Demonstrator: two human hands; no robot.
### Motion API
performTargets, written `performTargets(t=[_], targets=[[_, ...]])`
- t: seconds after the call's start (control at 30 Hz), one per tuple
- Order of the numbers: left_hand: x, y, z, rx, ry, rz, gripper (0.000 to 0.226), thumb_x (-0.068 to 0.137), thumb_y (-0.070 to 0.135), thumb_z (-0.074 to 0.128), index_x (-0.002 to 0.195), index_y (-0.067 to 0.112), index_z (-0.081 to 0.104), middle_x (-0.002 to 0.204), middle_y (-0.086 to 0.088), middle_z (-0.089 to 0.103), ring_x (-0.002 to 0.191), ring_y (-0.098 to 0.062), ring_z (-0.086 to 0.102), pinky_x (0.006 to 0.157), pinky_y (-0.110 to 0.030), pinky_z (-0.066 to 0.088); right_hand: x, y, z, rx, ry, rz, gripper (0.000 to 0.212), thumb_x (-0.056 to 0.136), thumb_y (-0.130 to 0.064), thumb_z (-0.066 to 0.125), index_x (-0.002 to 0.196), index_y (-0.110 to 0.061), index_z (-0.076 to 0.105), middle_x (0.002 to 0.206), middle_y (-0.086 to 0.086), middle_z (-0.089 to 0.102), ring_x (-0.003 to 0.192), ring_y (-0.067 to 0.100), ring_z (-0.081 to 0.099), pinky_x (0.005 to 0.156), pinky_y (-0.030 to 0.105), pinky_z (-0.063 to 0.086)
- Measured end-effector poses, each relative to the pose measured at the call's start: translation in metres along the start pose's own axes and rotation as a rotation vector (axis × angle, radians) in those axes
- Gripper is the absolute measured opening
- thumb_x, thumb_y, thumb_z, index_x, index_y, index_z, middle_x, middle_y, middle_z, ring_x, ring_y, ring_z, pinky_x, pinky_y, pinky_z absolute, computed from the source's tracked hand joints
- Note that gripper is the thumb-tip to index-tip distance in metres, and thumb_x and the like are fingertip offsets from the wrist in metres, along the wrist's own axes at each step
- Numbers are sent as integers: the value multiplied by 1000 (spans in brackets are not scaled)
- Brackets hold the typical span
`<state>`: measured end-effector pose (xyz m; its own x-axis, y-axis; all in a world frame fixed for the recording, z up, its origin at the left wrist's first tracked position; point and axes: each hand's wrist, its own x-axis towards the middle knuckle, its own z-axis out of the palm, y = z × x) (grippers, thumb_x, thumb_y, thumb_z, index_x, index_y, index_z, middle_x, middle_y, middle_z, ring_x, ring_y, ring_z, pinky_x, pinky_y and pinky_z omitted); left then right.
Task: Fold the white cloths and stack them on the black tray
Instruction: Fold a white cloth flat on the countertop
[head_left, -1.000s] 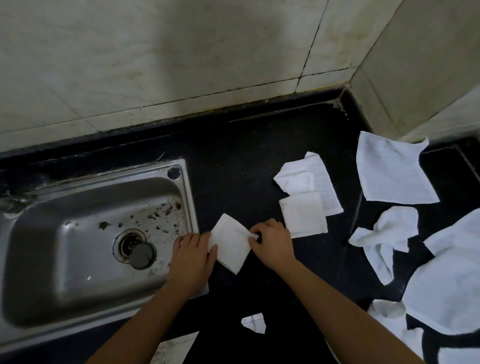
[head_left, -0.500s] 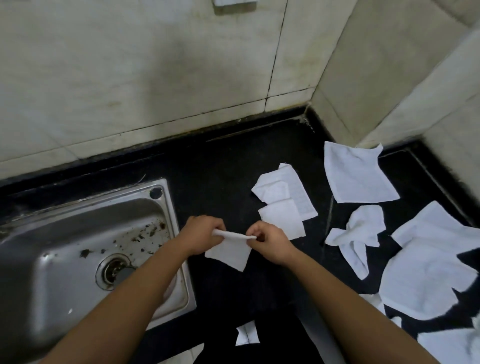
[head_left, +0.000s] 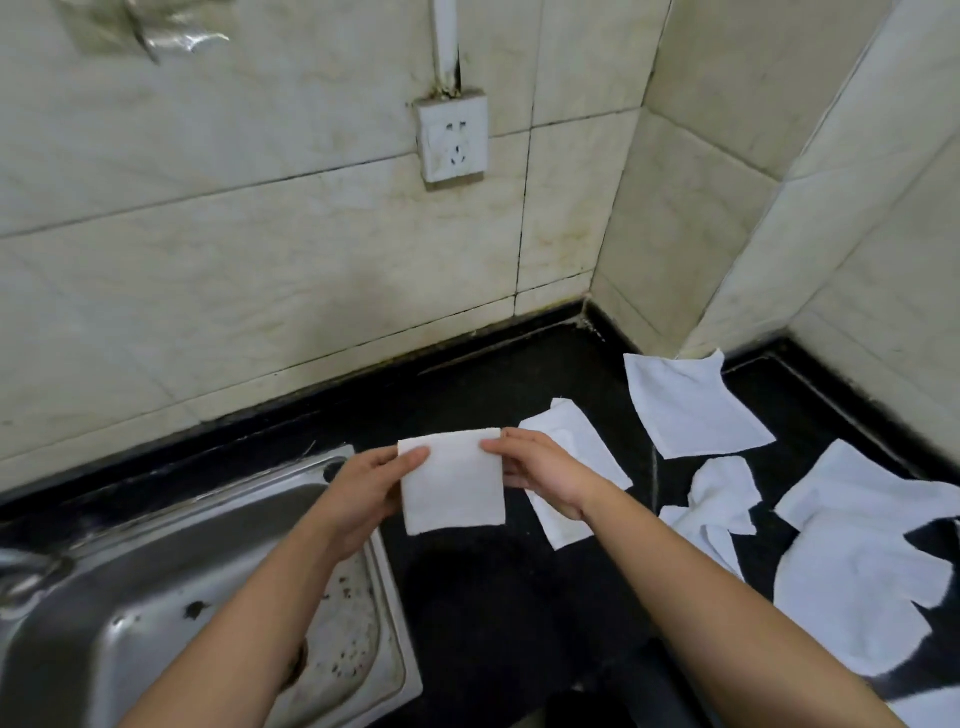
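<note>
A folded white cloth (head_left: 452, 486) hangs above the black counter (head_left: 493, 597), just right of the steel sink (head_left: 156, 597). The left hand (head_left: 363, 493) and right hand (head_left: 545, 478) each pinch a top corner. The right hand partly hides a folded pile (head_left: 576, 441). Loose cloths (head_left: 857, 571) lie right, some cut off. The tray is indistinguishable from the dark counter.

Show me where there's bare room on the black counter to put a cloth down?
Best bare patch: the black counter just nearer than the held cloth, bordered by the sink rim on the left and the folded cloths on the right. Another strip lies between that rim and the back wall. The right side is crowded with loose cloths.
</note>
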<state>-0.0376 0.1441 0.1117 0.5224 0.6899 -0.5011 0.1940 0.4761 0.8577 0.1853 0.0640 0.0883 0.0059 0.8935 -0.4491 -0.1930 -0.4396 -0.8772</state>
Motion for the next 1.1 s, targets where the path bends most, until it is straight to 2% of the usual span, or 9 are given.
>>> performTargets(t=[0.1, 0.23, 0.33, 0.4, 0.53, 0.7, 0.87, 1.0, 1.1], targets=[[-3, -10, 3, -103, 23, -54, 34, 94, 34, 63, 122, 15, 66, 114, -11, 73, 106, -29, 70, 89, -48, 56, -11, 5, 12, 66, 25, 23, 28, 99, -35, 59, 113, -11, 63, 117, 9, 73, 111, 25, 69, 102, 41, 51], [-3, -40, 16, -64, -43, -195, 28, 99, 37, 56, 120, 19, 62, 114, -8, 72, 105, -27, 70, 84, -46, 58, -35, 38, 14, 60, 152, 94, 27, 100, -41, 56, 113, -17, 59, 116, 5, 73, 106, 22, 71, 96, 40, 55], [-1, -57, 27, 8, -176, -260, 26, 95, 18, 62, 121, 16, 59, 121, -14, 68, 106, -32, 68, 80, -46, 58, -62, 68, 9, 151, 225, 125, 35, 95, -30, 66, 126, -18, 55, 119, 6, 72, 107, 23, 71, 98, 44, 55], [2, -64, 37, 61, -263, -261, 39, 89, 0, 60, 124, 17, 57, 125, -16, 65, 110, -34, 66, 83, -48, 58, -84, 84, 4, 145, 260, 133, 44, 89, -17, 72, 129, -23, 54, 122, 9, 69, 108, 23, 70, 97, 46, 55], [0, -73, 72, 151, -382, -250, 57, 84, -15, 52, 127, 22, 55, 127, -21, 58, 114, -37, 62, 84, -48, 57, -134, 105, -9, 136, 355, 131, 57, 85, 2, 69, 132, -26, 51, 123, 16, 62, 108, 24, 69, 89, 43, 59], [-24, -80, 138, 301, -481, -167, 63, 84, -14, 56, 125, 34, 55, 125, -18, 57, 112, -36, 62, 90, -55, 56, -211, 125, -29, 181, 532, 66, 55, 84, 11, 62, 128, -22, 55, 107, 14, 66, 103, 27, 70, 87, 48, 60], [-71, -82, 224, 454, -617, -14, 67, 87, -9, 60, 134, 36, 45, 120, -14, 62, 109, -30, 65, 85, -47, 59, -315, 144, -42, 250, 711, -15, 54, 85, 10, 60, 129, -22, 56, 97, 9, 62, 89, 17, 69, 74, 34, 59], [-129, -113, 306, 485, -713, 47, 66, 87, -7, 63, 138, 31, 45, 119, -14, 62, 107, -28, 67, 78, -39, 60, -422, 182, -45, 313, 895, -109, 52, 84, 7, 62, 127, -21, 57, 115, 28, 63, 94, 24, 70, 71, 34, 59], [-199, -166, 375, 533, -795, 60, 64, 87, -7, 62, 137, 29, 45, 118, -11, 61, 106, -27, 65, 70, -34, 58, -525, 234, -35, 378, 1031, -138, 54, 84, 7, 63, 130, -20, 54, 100, 17, 68, 90, 20, 71, 72, 34, 58]])
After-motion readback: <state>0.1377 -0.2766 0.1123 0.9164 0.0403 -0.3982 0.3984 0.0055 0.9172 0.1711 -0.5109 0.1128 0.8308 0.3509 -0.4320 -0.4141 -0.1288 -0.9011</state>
